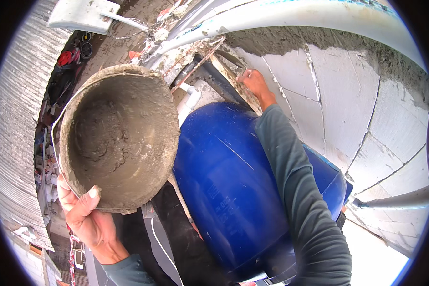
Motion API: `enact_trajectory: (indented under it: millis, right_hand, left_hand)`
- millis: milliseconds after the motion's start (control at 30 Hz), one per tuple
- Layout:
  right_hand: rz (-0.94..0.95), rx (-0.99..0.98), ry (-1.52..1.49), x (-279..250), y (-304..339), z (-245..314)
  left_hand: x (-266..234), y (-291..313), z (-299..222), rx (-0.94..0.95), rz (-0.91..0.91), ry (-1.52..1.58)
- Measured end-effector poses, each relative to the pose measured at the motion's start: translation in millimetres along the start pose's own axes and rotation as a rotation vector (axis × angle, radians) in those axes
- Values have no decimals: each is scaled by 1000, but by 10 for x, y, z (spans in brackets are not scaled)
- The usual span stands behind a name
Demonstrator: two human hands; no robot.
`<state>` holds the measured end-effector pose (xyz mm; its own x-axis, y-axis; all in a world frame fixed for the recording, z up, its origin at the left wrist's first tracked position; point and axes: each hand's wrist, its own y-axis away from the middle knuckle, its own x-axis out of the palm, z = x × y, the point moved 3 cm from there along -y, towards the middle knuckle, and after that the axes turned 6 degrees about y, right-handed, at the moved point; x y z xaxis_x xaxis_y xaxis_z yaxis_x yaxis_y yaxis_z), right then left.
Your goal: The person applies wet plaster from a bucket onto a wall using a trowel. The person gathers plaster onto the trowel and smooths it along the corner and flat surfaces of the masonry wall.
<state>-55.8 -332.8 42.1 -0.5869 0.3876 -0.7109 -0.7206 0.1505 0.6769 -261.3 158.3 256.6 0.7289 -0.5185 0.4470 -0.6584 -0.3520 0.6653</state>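
My left hand (91, 220) grips the lower rim of a mortar-caked bucket (164, 119), thumb over the edge. The bucket is tilted so that its mouth faces me, and wet grey mortar (100, 138) lies inside. A thin wire handle (55, 138) hangs along its left side. Farther off, my right hand (256, 86) reaches past a blue plastic drum (224, 176) to a mortar-smeared board (231, 81) beside the block wall. Its fingers are curled; what they hold is too hard to make out.
A pale block wall (343, 95) rises on the right, with rough grey mortar (291, 40) along its far edge below a thick white pipe (291, 16). White pipe fittings (189, 101) stand between bucket and drum. Corrugated roofing (19, 105) lies left, above a drop to cluttered ground.
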Motion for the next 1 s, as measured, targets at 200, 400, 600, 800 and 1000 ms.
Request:
enact_trajectory:
  millis: [200, 400, 600, 800, 1000]
  right_hand:
    - [-42, -226, 232, 30, -19, 123]
    - [49, -77, 365, -18, 6, 164]
    - [-30, 34, 456, 110, 172, -60]
    - [-83, 179, 418, 322, 256, -46]
    - [-91, 172, 469, 376, 229, -233]
  left_hand:
    - [22, 19, 24, 18, -8, -3]
    - [-37, 17, 1, 4, -2, 7]
    - [-20, 2, 8, -1, 18, 14]
    - [-59, -9, -13, -2, 55, 11]
    - [-67, 7, -11, -3, 29, 18]
